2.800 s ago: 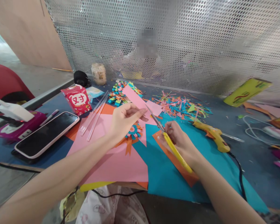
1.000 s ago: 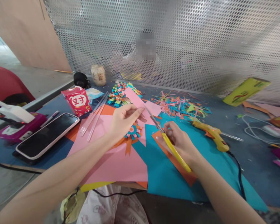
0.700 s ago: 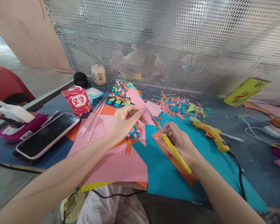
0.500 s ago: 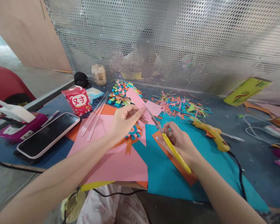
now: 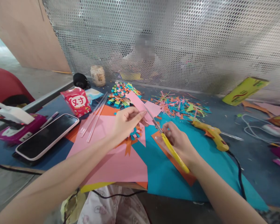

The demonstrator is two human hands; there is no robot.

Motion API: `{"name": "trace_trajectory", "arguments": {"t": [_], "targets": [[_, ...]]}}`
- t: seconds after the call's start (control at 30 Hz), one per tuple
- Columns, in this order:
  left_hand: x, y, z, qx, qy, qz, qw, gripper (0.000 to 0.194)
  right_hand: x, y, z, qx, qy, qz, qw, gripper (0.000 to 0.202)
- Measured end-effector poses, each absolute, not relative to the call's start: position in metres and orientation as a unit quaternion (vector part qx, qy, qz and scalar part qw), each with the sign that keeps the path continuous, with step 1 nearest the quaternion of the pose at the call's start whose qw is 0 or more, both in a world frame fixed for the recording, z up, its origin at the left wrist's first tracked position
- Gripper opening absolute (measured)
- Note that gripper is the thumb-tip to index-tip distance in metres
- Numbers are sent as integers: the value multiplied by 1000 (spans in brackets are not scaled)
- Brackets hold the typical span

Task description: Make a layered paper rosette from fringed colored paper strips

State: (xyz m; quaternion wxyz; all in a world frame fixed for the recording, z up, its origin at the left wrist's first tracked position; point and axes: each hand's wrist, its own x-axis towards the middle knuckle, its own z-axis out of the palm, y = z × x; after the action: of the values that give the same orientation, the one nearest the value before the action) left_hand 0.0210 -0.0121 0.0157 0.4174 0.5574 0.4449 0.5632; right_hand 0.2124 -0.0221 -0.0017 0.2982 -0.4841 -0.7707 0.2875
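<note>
Between the thumb and fingers of my left hand is a strip of pink paper. My right hand grips yellow-handled scissors, whose blades lie along the strip's edge close to my left fingertips. Partly hidden under my left hand is a rosette of blue, pink and orange paper with orange tails. It lies on a large pink sheet. Beneath my right hand are an orange paper piece and a big blue sheet.
Cut paper shreds and a pile of folded paper pieces lie behind my hands. A yellow glue gun with a cord is at right. Clear glue sticks, a phone and a red packet are left. A perforated metal screen stands behind.
The view has shifted slightly. My hands keep the same grip on the pink strip and the scissors, and the blades stay at the strip's edge.
</note>
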Motion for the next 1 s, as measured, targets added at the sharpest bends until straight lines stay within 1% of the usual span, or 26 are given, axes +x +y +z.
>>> {"name": "trace_trajectory", "arguments": {"t": [0.3,0.53,0.7,0.87,1.0], "targets": [[23,-13,14,558,441,547,442,34,212,-23,-1,-482,-765,304,299,34],[23,-14,14,556,430,549,452,34,211,-23,0,-486,-773,270,306,35],[21,-10,11,563,382,565,467,37,211,-24,0,-480,-773,270,316,34],[18,-4,7,554,359,618,428,26,211,-23,-1,-480,-773,267,317,34],[18,-5,6,577,372,600,410,27,212,-23,-1,-481,-770,287,305,34]]}}
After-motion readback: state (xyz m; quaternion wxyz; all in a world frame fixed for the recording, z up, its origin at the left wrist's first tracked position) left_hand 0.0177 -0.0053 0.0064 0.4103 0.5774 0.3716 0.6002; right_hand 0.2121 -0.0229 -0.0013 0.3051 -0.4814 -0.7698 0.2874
